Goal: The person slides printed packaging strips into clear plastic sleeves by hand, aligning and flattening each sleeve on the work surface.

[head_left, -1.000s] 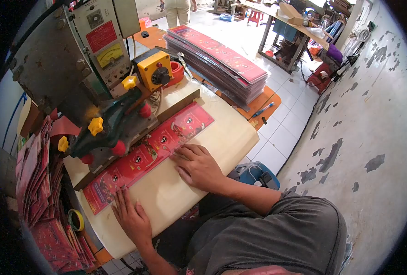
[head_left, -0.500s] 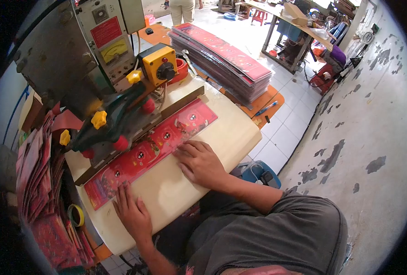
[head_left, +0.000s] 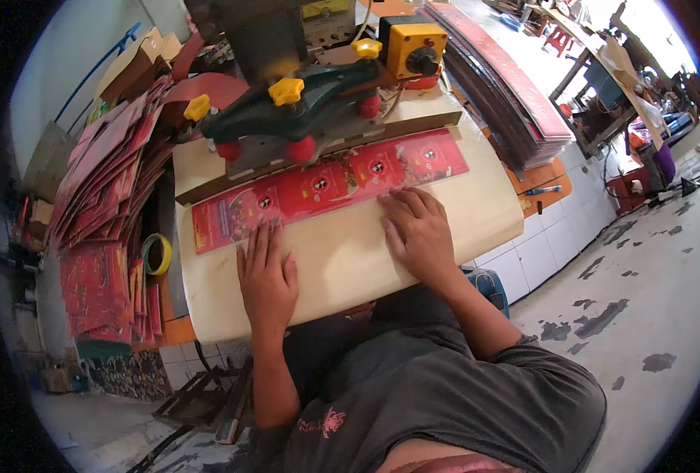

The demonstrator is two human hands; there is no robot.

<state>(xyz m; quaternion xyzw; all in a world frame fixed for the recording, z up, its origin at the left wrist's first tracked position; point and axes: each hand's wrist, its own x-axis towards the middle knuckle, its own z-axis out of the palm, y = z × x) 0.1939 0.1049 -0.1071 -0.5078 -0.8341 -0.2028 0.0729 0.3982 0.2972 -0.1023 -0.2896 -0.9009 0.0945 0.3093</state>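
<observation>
A long red printed strip [head_left: 298, 195], with a clear glossy cover, lies flat on the cream work surface [head_left: 334, 260]. Its far edge runs along a metal bar [head_left: 318, 158] under the machine's press head. My left hand [head_left: 268, 272] rests with fingers stretched, its tips on the strip's near edge toward the left end. Farther right, my right hand [head_left: 421, 232] touches the same edge with fingertips, its fingers slightly bent and the thumb apart. Neither hand grips anything.
Above the strip is a dark green machine frame [head_left: 310, 118] with yellow knobs [head_left: 287, 91]. A yellow control box [head_left: 414, 49] stands behind it. Red printed sheets [head_left: 101, 197] pile up at left, near a tape roll [head_left: 156, 254]. A tall stack of strips [head_left: 507, 87] stands at right.
My view has swung left and down, so the machine and strip appear turned and shifted right. Both hands stay at the strip's near edge. The person in the background has left the view.
</observation>
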